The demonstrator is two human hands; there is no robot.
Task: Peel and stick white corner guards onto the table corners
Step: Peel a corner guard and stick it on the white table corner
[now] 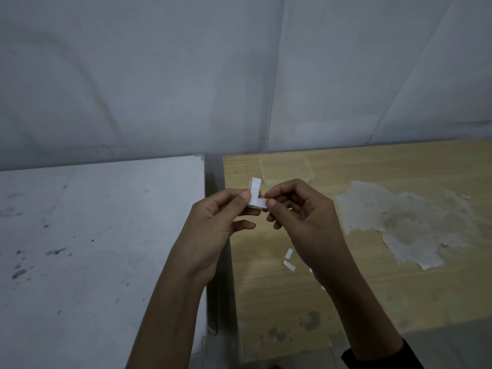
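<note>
A small white L-shaped corner guard (pixel 256 194) is held up in front of me, above the gap between two tables. My left hand (pixel 221 217) pinches its bend between thumb and forefinger. My right hand (pixel 298 211) pinches the end of its lower arm with thumb and fingertips. The guard's other arm stands upright above my fingers. Whether a backing strip is lifting from it I cannot tell.
A wooden table (pixel 372 275) with a worn pale patch (pixel 404 219) is on the right; a scuffed white table (pixel 93 249) is on the left, with a narrow gap between. A clear plastic box (pixel 286 169) sits by the wall. Small white paper strips (pixel 288 259) lie on the wood.
</note>
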